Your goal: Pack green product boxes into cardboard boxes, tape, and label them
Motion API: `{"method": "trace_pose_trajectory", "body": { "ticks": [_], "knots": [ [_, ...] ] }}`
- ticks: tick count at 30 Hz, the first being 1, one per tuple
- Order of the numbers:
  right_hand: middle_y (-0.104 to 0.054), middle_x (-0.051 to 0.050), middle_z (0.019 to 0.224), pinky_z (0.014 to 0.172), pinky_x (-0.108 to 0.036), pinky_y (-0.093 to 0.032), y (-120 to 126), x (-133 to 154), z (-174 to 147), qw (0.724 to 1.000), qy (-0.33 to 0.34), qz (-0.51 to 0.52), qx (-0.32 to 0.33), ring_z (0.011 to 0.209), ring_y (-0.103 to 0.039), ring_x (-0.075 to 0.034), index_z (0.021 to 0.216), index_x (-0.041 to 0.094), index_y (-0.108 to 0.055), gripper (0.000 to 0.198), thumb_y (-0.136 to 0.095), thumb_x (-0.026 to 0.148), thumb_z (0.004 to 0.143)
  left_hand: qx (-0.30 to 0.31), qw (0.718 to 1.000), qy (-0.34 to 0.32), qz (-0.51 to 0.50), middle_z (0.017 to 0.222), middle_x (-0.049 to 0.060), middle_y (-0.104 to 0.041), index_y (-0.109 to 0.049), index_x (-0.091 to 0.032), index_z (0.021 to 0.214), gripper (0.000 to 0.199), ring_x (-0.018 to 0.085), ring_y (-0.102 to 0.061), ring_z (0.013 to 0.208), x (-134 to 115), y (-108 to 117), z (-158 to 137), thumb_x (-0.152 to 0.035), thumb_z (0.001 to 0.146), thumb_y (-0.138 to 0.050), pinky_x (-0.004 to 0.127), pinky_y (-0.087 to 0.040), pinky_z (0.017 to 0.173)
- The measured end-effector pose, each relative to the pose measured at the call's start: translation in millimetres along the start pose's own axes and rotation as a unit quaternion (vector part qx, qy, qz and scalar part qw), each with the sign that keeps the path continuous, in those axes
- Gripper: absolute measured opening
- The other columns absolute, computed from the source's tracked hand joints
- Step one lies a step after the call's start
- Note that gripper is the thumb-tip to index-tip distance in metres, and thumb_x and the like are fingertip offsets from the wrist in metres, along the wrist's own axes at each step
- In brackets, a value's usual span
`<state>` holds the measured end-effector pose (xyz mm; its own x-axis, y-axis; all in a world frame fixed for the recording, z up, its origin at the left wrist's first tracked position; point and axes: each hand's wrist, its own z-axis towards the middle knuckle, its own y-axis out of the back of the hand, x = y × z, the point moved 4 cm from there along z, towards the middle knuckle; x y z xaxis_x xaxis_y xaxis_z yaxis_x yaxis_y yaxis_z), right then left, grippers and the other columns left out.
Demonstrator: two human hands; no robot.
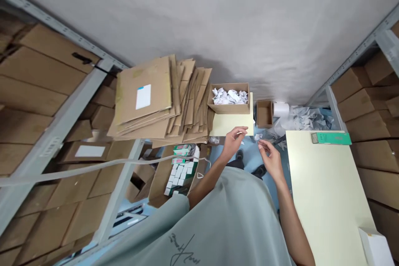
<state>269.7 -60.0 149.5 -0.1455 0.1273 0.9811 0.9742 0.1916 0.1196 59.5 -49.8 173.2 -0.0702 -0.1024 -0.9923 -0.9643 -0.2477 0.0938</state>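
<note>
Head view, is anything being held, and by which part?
Cannot be told: a small crumpled white paper scrap shows beside the right hand, at its fingertips. The left hand shows nothing held.

Both forearms (292, 212) reach forward and converge, the left hand (233, 139) and right hand (272, 158) near but apart, fingers (240, 129) loosely bent inward.

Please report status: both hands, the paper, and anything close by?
Left hand near table edge, hold unclear. Right hand at small paper scrap, grip unclear. Box of crumpled paper on table, flattened cardboard beside it.
</note>
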Motion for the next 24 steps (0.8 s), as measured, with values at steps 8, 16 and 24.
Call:
{"method": "trace_pose_trajectory", "body": {
  "ticks": [8,16,24],
  "knots": [
    [-0.087,-0.012,0.129,0.11,-0.057,-0.067,-121,47,12,0.992,0.032,-0.047,0.116,0.122,-0.083,-0.035,0.121,0.03,-0.081,0.037,-0.07,0.06,0.102,-0.116,0.991,-0.043,-0.05,0.127,0.015,-0.083,-0.077,-0.023,0.097,0.03,0.029,-0.076,0.128,-10,130,-18,-0.052,0.098,-0.08,0.045,-0.061,0.11],
    [-0.088,-0.014,0.122,0.105,-0.049,-0.068,-296,103,60,0.978,0.093,-0.042,0.182,0.111,-0.085,-0.031,0.122,0.024,-0.081,0.047,-0.073,0.065,0.1,-0.321,0.941,-0.082,-0.07,0.128,0.01,-0.084,-0.081,-0.023,0.1,0.019,0.028,-0.077,0.127,-17,343,-47,-0.043,0.097,-0.077,0.045,-0.057,0.118],
    [-0.084,-0.009,0.089,0.046,-0.029,-0.052,-410,135,123,0.98,0.049,-0.037,0.19,0.055,-0.071,-0.019,0.108,0.021,-0.074,0.071,-0.073,0.088,0.085,-0.321,0.925,0.009,-0.203,0.141,0.015,-0.08,-0.077,-0.023,0.126,0.055,0.032,-0.076,0.132,10,432,-34,-0.056,0.084,-0.09,0.051,-0.059,0.117]
  ]
}}
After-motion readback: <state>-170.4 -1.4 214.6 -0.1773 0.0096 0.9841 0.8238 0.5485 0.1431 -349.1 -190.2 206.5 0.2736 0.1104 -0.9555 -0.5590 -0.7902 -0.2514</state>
